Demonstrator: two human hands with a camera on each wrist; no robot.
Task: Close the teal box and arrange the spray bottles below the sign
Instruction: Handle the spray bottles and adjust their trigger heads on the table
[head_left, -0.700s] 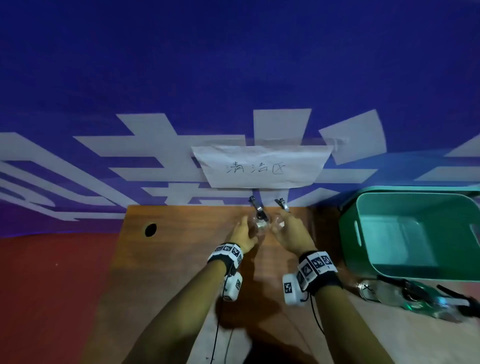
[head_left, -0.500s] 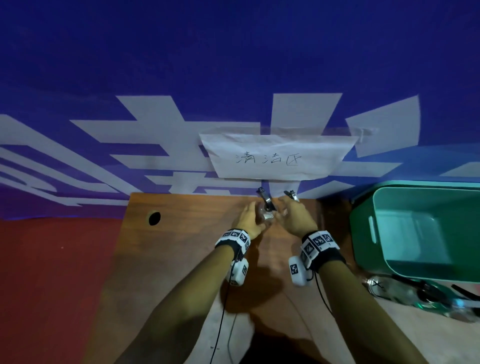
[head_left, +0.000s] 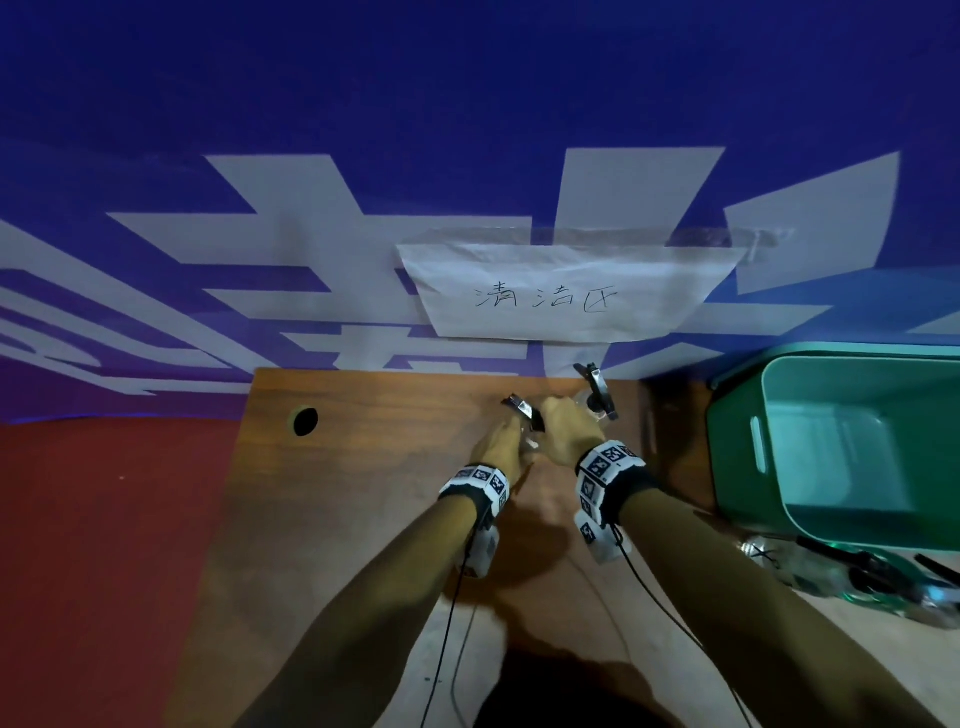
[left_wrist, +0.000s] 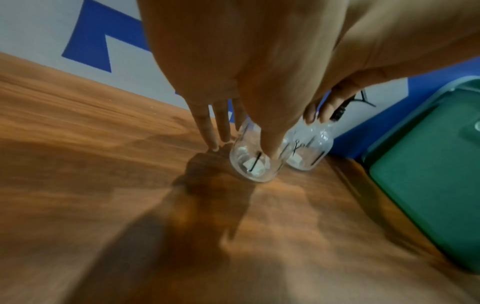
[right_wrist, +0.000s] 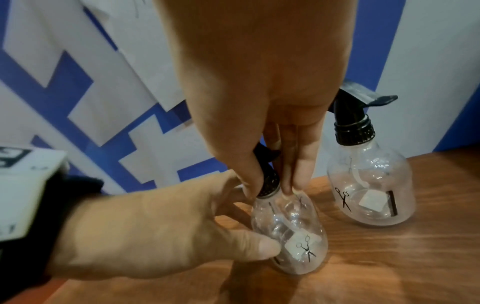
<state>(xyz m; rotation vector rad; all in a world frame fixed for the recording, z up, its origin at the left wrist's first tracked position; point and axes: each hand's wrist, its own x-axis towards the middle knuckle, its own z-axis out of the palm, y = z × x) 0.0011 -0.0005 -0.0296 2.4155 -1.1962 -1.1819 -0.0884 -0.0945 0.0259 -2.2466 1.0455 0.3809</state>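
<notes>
Two clear spray bottles with black trigger heads stand on the wooden table (head_left: 363, 493) just below the paper sign (head_left: 566, 296). My left hand (head_left: 503, 444) wraps thumb and fingers round the body of the left bottle (right_wrist: 293, 242). On that same bottle, my right hand (head_left: 565, 430) pinches the black neck from above. The right bottle (right_wrist: 369, 195) stands upright, free of both hands, close to the wall. At the right sits the teal box (head_left: 737, 467), open, with its lid not clearly in view.
Several more clear spray bottles (head_left: 841, 577) lie on the table in front of the box. A round cable hole (head_left: 305, 421) is in the table's far left. Thin black cables hang from both wrist cameras. A blue and white wall bounds the table's back edge.
The two bottle heads stand further apart. My right hand has come off the right bottle, which now stands alone, and has joined my left hand on the left bottle.
</notes>
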